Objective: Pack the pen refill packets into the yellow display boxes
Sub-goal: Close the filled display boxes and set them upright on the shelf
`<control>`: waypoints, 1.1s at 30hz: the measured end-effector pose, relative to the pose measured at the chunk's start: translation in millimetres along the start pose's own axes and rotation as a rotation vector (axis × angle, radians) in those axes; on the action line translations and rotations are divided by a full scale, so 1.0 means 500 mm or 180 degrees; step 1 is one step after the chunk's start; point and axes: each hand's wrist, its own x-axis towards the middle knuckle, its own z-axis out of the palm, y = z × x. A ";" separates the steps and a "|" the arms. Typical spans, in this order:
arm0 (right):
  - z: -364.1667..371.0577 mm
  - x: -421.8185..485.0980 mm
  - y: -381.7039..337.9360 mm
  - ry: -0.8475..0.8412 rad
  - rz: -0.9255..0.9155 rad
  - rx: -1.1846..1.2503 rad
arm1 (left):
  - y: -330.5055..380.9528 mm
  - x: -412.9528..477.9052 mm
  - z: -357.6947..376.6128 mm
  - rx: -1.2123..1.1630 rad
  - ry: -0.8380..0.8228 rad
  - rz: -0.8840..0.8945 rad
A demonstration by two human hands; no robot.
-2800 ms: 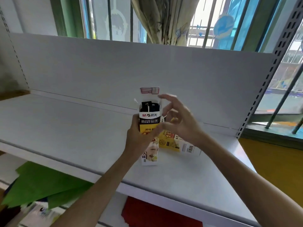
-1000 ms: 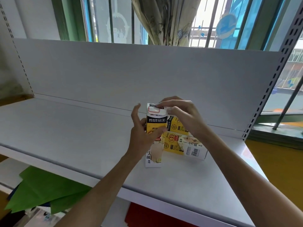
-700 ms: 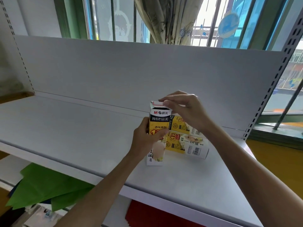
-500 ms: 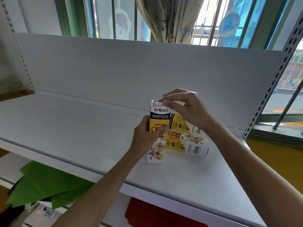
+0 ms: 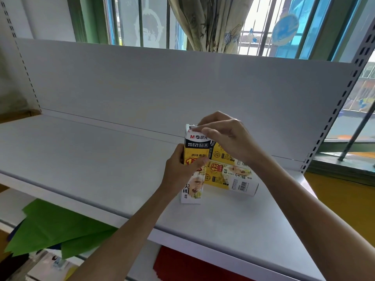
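Head view: both forearms reach forward over the white shelf [image 5: 85, 159]. The left hand [image 5: 182, 171] wraps around the middle of a yellow display box [image 5: 195, 146], thumb across its printed front. The right hand [image 5: 225, 136] arches over from above, wrist raised, fingertips pinching the closed top flap. This box stands upright between the hands, long axis vertical, its base on the shelf, with a black band up top, yellow in the middle and white below. Two more boxes [image 5: 233, 177] lie stacked on their sides under the right wrist, touching the upright one, long axes running off to the right
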 end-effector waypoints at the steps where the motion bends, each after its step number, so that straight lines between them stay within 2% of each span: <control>1: 0.002 -0.003 0.002 -0.0026 0.0041 0.0014 | 0.000 0.000 0.000 -0.0018 -0.0004 -0.0034; 4: 0.015 -0.011 0.010 0.0087 -0.0139 -0.0005 | 0.008 0.000 -0.001 0.0091 0.0027 -0.0037; 9: 0.030 -0.023 0.033 0.0110 -0.0138 0.0126 | 0.054 0.019 -0.038 0.0309 0.0078 0.0901; 11: 0.035 -0.036 0.043 0.0142 0.0169 0.0640 | 0.060 0.027 -0.052 0.0604 0.0025 0.1151; 13: 0.049 -0.062 0.060 0.0360 0.0651 0.0892 | 0.053 0.027 -0.060 0.0717 0.0144 0.1169; 17: 0.127 -0.130 0.079 0.0187 0.1435 0.0312 | 0.042 0.024 -0.075 0.0386 0.0902 0.0841; 21: 0.119 -0.167 0.074 0.0597 0.1177 -0.0691 | 0.022 -0.006 -0.080 -0.0262 0.1221 -0.0002; 23: 0.082 -0.192 0.075 0.0427 0.1259 -0.0839 | -0.001 -0.030 -0.082 -0.0164 0.0987 -0.0488; 25: 0.054 -0.230 0.084 0.0058 0.1412 -0.1010 | -0.032 -0.057 -0.083 0.1013 0.0603 -0.0621; 26: 0.044 -0.248 0.092 -0.0004 0.1464 -0.1154 | -0.044 -0.069 -0.081 0.1598 0.0453 -0.0556; 27: 0.036 -0.263 0.100 0.0059 0.1555 -0.1280 | -0.052 -0.074 -0.077 0.1879 0.0390 -0.0471; 30: 0.021 -0.280 0.114 0.0487 0.2073 -0.1160 | -0.049 -0.065 -0.055 0.1599 0.0253 -0.0504; 33: 0.011 -0.276 0.120 0.0549 0.2510 -0.0257 | -0.053 -0.040 -0.026 0.1171 -0.0163 -0.0728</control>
